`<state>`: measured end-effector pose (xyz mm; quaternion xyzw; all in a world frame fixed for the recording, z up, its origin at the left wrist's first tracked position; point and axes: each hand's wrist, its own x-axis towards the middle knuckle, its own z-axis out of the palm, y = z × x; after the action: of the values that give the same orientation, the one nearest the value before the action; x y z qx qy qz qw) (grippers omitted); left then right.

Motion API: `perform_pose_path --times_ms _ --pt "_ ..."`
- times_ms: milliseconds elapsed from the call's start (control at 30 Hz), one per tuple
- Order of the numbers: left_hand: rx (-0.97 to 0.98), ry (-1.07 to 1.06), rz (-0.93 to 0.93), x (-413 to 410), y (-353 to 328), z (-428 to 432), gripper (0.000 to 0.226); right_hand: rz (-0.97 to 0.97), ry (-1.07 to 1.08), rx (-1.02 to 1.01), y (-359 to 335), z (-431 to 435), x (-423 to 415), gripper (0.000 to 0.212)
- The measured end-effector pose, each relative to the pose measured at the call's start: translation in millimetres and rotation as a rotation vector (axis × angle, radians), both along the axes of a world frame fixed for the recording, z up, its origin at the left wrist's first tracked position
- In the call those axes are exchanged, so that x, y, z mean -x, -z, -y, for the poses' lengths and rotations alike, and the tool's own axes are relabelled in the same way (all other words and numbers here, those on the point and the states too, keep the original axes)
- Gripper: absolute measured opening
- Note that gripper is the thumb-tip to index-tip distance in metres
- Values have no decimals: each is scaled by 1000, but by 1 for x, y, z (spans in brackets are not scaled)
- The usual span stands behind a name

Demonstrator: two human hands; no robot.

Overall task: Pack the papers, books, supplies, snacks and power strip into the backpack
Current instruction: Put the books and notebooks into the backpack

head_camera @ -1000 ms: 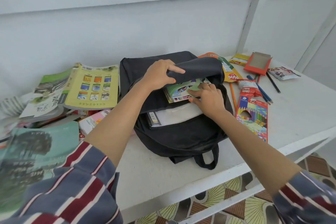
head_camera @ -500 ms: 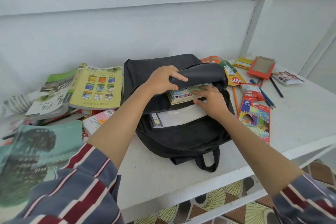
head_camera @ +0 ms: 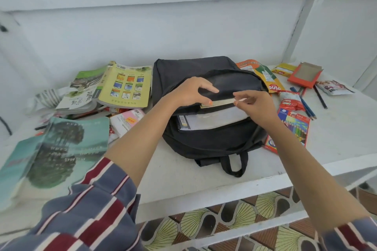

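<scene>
The black backpack [head_camera: 214, 142] lies on the white table, its opening facing me. My left hand [head_camera: 191, 91] grips the top flap [head_camera: 234, 81] and holds it up, thumb underneath. My right hand [head_camera: 257, 106] pinches the near edge of a thin book [head_camera: 220, 103] that is almost wholly inside the bag. Below it a thick white stack of papers [head_camera: 216, 118] sits in the opening.
Right of the bag lie a coloured-pencil box [head_camera: 295, 126], red snack packets [head_camera: 289, 100], an orange pouch [head_camera: 263, 75], loose pencils [head_camera: 306, 106] and a red cardboard box [head_camera: 305, 75]. On the left are a yellow book [head_camera: 126, 85] and a teal book [head_camera: 61, 149]. The table's front edge [head_camera: 204, 189] is near me.
The colourful book has slid deeper into the backpack, leaving only its edge showing. My right hand has lifted from pressing flat on it to pinching its edge. The flap has come lower.
</scene>
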<state>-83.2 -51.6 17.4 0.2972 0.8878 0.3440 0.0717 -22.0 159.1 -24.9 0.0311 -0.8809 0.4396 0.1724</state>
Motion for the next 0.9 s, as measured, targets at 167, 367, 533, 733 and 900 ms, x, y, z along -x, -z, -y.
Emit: perform_pose_path --times_ms 167,367,533,733,900 --pt "-209 -147 -25 -32 -6 37 32 -39 -138 51 -21 35 -9 27" --pt "-299 -387 -39 -74 -5 104 32 22 -367 91 -28 95 -14 31" --pt "-368 -570 -36 -107 3 168 36 78 -541 90 -30 161 -15 37" --pt "-415 -757 -33 -142 13 240 35 141 -756 129 -28 249 -9 42" --pt "-336 -911 -75 -163 30 297 45 200 -842 119 -19 315 4 44"
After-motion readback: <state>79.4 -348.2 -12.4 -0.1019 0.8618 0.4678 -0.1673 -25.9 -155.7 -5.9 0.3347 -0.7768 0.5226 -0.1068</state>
